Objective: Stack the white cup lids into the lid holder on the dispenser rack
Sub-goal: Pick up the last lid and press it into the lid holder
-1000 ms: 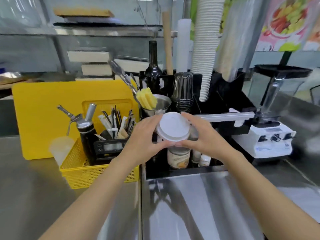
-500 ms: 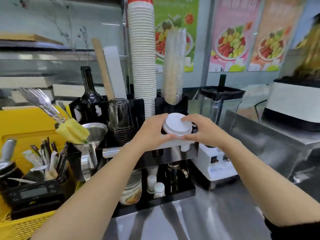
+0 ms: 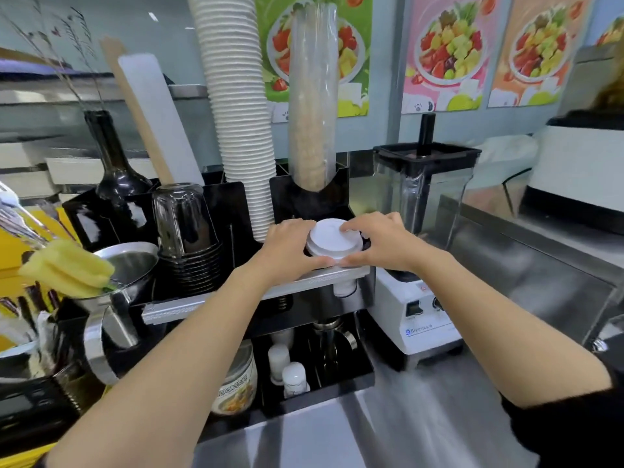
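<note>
A stack of white cup lids (image 3: 332, 239) sits in the round lid holder at the right end of the black dispenser rack (image 3: 236, 204). My left hand (image 3: 287, 246) grips the stack from the left. From the right, my right hand (image 3: 378, 241) holds it with fingertips on the top lid. The lower part of the stack and the holder's opening are hidden by my hands. A metal bar (image 3: 256, 293) runs along the rack's front just below the lids.
Tall stacks of white paper cups (image 3: 236, 113) and clear cups (image 3: 312, 106) rise behind the lids. A blender (image 3: 422, 211) stands close on the right. Black cups (image 3: 187, 238), a dark bottle (image 3: 113, 163), a metal funnel (image 3: 125, 261) and sponge (image 3: 67, 268) are left.
Both hands carried the lid stack up and forward from in front of the rack to its right end, where the stack now sits low in the holder. The camera moved closer.
</note>
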Demonstrator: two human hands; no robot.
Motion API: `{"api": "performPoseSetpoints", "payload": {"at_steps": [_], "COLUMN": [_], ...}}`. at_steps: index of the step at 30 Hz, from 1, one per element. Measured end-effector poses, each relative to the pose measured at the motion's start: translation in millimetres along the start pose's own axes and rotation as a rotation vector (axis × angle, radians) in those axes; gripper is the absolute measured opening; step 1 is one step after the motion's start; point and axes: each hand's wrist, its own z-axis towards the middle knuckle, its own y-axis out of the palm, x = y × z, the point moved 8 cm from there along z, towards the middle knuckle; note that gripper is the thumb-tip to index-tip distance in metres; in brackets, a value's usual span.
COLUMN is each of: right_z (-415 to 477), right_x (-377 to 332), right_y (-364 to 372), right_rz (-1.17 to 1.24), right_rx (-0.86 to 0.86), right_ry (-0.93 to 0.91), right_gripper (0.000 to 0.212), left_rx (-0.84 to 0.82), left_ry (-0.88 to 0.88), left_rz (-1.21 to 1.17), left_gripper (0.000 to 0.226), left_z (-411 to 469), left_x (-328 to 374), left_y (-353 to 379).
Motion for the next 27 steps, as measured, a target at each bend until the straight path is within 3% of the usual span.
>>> {"api": "performPoseSetpoints", "payload": {"at_steps": [8, 12, 17, 27], "right_z": [-1.5, -5.2, -7.3, -9.8], "right_x": [7.1, 7.4, 14.8, 4.8], "right_y": [7.6, 8.0, 19.9, 7.5], "right_rz": [0.018, 0.006, -0.072, -0.036], "right_rx": [-0.042, -0.055, -0.145, -0.035], "right_ry": [0.017, 0.021, 0.016, 0.001], "right_gripper": [0.059, 0.061, 0.038, 0.053], "left_rx": [-0.157, -0.203, -0.143, -0.046], "left_ry": [-0.103, -0.061, -0.005, 0.033], "left_rz": [0.025, 0.158, 0.153, 0.126], "left_gripper": [0.075, 0.07, 0.064, 0.069], "left_z": [-3.5, -1.8, -4.3, -15.3], "left_x": [-7.2, -9.0, -7.8, -4.1], "left_y": [15.0, 27.3, 26.3, 4.0]}}
